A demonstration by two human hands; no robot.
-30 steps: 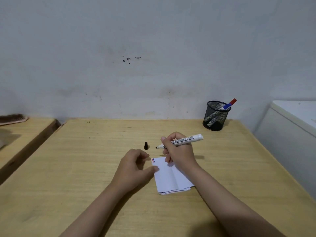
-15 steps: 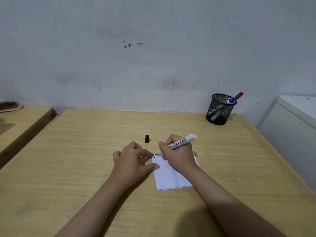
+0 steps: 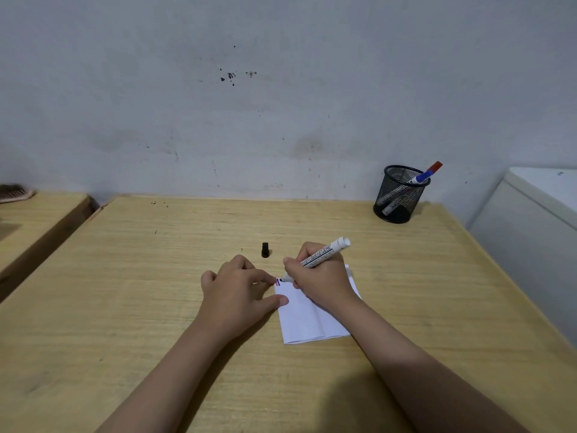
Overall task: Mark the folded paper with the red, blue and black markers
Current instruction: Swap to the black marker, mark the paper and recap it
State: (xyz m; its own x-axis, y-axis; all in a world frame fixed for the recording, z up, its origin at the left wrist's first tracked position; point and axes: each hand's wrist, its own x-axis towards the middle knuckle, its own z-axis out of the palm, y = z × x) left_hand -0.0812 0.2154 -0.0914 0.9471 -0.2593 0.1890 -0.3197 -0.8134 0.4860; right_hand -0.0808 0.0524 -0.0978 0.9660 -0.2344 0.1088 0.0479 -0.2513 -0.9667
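A folded white paper point(image 3: 307, 320) lies on the wooden table point(image 3: 156, 276). Short red and blue strokes show at its top-left corner. My right hand point(image 3: 321, 276) grips an uncapped white-barrelled black marker point(image 3: 324, 253) with the tip touching that corner. My left hand point(image 3: 240, 292) rests loosely curled on the table, thumb and forefinger pressing the paper's left edge. The marker's black cap point(image 3: 265, 250) stands on the table just beyond my hands. The red marker point(image 3: 434, 167) and the blue marker point(image 3: 421, 177) stick out of a black mesh cup point(image 3: 398, 195) at the back right.
A white cabinet point(image 3: 537, 220) stands against the table's right edge. A second wooden surface point(image 3: 34, 220) lies to the left, separated by a gap, with a brush point(image 3: 14, 192) on it. The wall runs close behind the table.
My right hand lowered the marker from above the paper until its tip met the top-left corner. My left hand stayed on the paper's edge. The view shifted slightly.
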